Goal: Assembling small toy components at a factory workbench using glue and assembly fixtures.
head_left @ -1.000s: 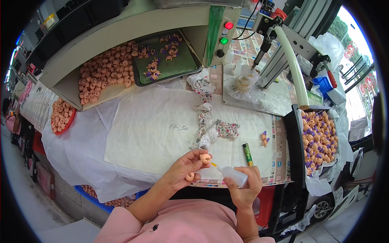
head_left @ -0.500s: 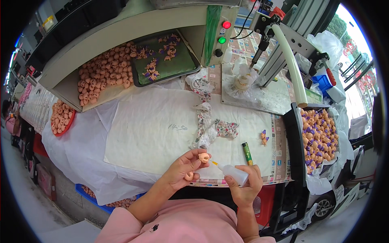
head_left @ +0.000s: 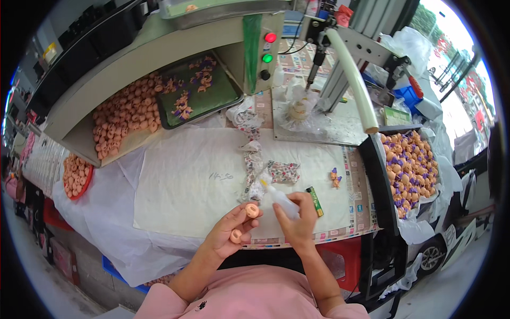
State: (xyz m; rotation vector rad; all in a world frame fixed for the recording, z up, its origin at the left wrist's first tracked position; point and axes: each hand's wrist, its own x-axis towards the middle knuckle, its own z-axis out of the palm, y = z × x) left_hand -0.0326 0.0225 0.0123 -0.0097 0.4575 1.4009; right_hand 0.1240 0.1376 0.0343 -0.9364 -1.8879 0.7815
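My left hand [head_left: 226,229] is closed on two small peach-coloured hollow pieces. One hollow piece [head_left: 252,211] sits at the fingertips with its opening showing; a second hollow piece [head_left: 235,236] rests lower, against the palm side. In my right hand [head_left: 298,220] is a translucent white squeeze bottle [head_left: 285,203], tilted so its thin yellow tip [head_left: 263,182] points up and left. That tip is apart from the pieces, over the crumpled flowered cloth [head_left: 255,170]. A small peach and purple figure [head_left: 335,178] lies farther right on the white sheet.
Left of centre, peach pieces [head_left: 125,114] fill a shelf opening beside a dark green tray [head_left: 223,87]. A red bowl [head_left: 87,183] stands left. At right are a black crate of figures [head_left: 411,175] and a press machine [head_left: 340,80]. A green tube [head_left: 314,202] lies near my right hand.
The bottle's tip has drawn away from the piece, up and to the left. The piece at my left fingertips has turned so its opening shows more. The whole view has shifted slightly.
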